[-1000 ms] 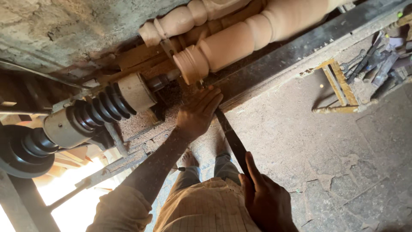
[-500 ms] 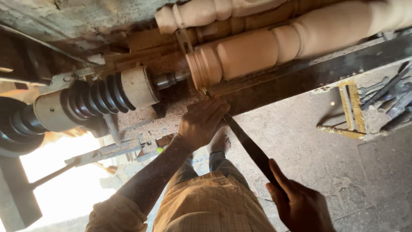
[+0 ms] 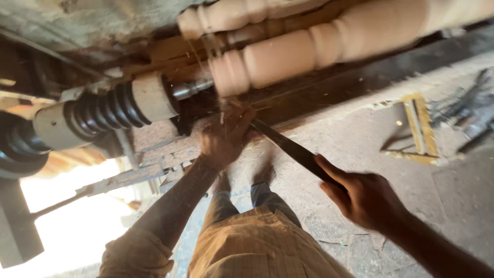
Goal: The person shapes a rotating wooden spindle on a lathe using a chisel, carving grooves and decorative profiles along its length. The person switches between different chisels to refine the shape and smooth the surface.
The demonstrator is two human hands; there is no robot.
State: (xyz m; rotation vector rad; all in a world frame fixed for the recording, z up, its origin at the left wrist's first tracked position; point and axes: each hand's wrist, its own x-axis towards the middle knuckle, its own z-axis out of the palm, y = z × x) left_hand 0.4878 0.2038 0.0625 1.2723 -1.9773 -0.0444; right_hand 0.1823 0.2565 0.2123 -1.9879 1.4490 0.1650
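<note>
Since half a second ago: view tilted, turned wood nearer the top edge, chips now flying. Wooden spindle (image 3: 329, 49), pale, long axis running left to right above both my hands, spinning on the lathe (image 3: 118, 105). Chisel (image 3: 293, 149), dark, long, slanting from lower right up to the spindle's left end. Right hand (image 3: 368, 198), closed around the handle. Left hand (image 3: 226, 136), nearer the wood, fingers pressed down on the blade tip.

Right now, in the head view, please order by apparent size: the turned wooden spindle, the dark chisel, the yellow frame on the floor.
1. turned wooden spindle, largest.
2. dark chisel.
3. yellow frame.
Chisel and frame look close; the chisel is nearer the camera and partly hidden by both hands, so their order is unsure.
</note>
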